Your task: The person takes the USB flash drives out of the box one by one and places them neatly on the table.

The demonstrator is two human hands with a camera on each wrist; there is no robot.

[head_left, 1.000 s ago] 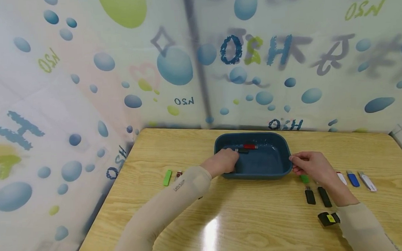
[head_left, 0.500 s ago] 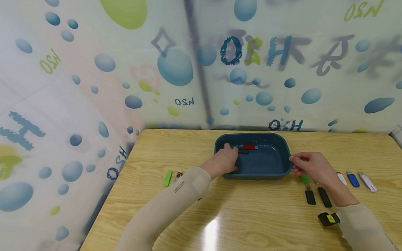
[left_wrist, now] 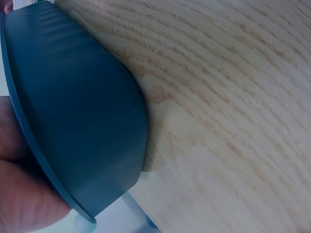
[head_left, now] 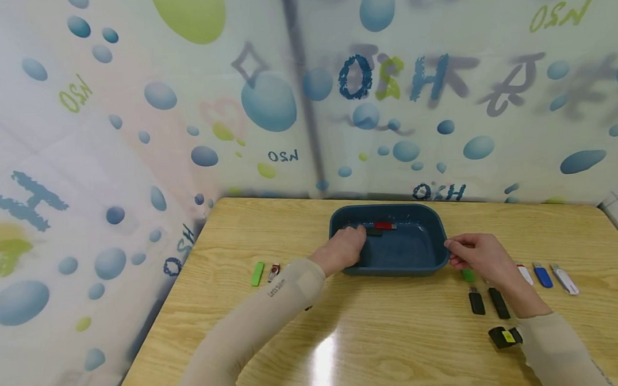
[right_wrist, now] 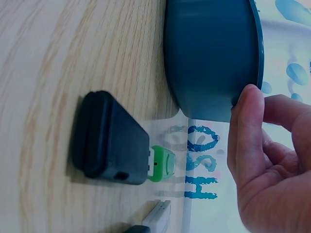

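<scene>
A dark blue plastic bin (head_left: 405,255) sits toward the back of the wooden table. Inside it lie a red USB stick (head_left: 384,226) and a black USB stick (head_left: 375,232). My left hand (head_left: 341,250) reaches over the bin's left side, knuckles up, beside the black stick. Its fingertips are hidden inside, and I cannot tell whether they hold anything. In the left wrist view, part of that hand (left_wrist: 24,194) shows at the rim. My right hand (head_left: 474,255) pinches the bin's right rim between thumb and finger, seen closely in the right wrist view.
Right of the bin lie several USB sticks, including a blue one (head_left: 543,275), a white one (head_left: 565,279) and a black one (head_left: 476,301). A black strap-like item (head_left: 503,337) is nearer. At left are a green stick (head_left: 258,274) and a red-silver one (head_left: 274,271).
The left hand's fingers, raised and spread half a second ago, have dipped back down into the bin. My right hand keeps its pinch on the rim, and the bin has stayed put.
</scene>
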